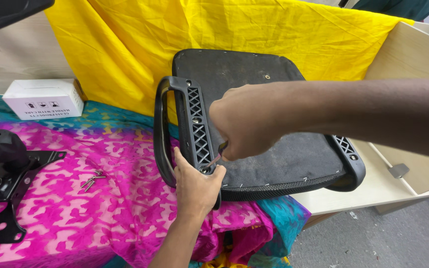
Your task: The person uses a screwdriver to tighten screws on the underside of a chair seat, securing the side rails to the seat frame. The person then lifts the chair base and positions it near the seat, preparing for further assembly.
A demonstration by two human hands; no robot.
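A black chair seat (pixel 274 159) lies upside down on the table, its underside up. A black plastic armrest (pixel 184 129) with a lattice bracket stands along its left edge. My left hand (pixel 194 186) grips the near end of that armrest from below. My right hand (pixel 247 121) reaches in from the right and is closed on a small metal tool (pixel 218 155), whose tip meets a bolt hole at the near end of the bracket. A second armrest (pixel 348 164) sits at the seat's right edge.
Several loose screws (pixel 92 179) lie on the pink patterned cloth (pixel 100 208). A black chair mechanism plate (pixel 3 188) rests at the left. A white cardboard box (pixel 43 98) stands at the back left, yellow cloth (pixel 135 44) behind. A wooden panel (pixel 413 54) is at right.
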